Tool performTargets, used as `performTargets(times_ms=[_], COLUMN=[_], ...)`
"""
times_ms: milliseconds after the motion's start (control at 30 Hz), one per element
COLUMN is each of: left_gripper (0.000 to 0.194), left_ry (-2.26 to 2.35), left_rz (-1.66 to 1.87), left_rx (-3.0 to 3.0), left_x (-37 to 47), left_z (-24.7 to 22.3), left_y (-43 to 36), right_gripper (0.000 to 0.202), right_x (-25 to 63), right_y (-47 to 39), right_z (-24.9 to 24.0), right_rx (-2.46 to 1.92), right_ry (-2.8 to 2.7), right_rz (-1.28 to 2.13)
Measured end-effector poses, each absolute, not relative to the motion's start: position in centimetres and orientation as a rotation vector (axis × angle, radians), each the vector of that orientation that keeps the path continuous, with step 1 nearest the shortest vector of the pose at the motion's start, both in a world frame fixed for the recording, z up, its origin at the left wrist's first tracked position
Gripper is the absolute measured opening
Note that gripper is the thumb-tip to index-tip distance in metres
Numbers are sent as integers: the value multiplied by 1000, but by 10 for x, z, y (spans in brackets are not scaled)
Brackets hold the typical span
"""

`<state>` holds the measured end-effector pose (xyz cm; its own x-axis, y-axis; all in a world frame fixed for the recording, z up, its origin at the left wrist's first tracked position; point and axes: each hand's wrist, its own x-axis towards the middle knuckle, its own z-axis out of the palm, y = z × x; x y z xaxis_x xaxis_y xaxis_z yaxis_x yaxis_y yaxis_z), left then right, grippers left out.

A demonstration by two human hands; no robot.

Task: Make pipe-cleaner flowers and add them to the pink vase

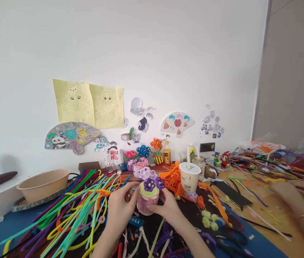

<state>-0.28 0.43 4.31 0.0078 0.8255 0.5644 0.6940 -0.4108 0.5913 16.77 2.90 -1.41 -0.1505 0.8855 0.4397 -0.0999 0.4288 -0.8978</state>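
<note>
Between my two hands is a small pink-and-white striped pipe-cleaner flower pot [147, 205] with a yellow-green top. Dark purple fuzzy flowers [154, 184] stand on that top, and paler lilac ones [148, 173] show just behind. My left hand [122, 200] grips the pot's left side, its fingers curled. From the right, my right hand [166, 206] is closed on the pot, its thumb across the front. The fingertips behind the pot are hidden. Under my hands lie loose white, green and purple pipe cleaners [141, 240] on a dark mat.
Bundled pipe cleaners [84, 211] spread on the left, near a beige basin [44, 184]. A lidded cup [189, 177] stands right of the pot, beside orange pipe cleaners [169, 175]. Scissors [229, 240] and a phone [232, 191] lie right. Another person's arm [294, 204] rests at far right.
</note>
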Motion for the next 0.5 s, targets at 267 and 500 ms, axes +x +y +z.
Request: performTargets(times_ms=[267, 500], left_gripper=[29, 29], left_ry=[1719, 1749], left_rz=[1175, 1086], left_rx=[2158, 2162], left_x=[-4, -5], left_z=[34, 34], left_y=[13, 15], right_gripper=[62, 64], right_x=[183, 184], right_y=[44, 44], right_z=[-29, -32], right_rx=[-893, -935], right_ry=[-1447, -1509], right_rz=[991, 982])
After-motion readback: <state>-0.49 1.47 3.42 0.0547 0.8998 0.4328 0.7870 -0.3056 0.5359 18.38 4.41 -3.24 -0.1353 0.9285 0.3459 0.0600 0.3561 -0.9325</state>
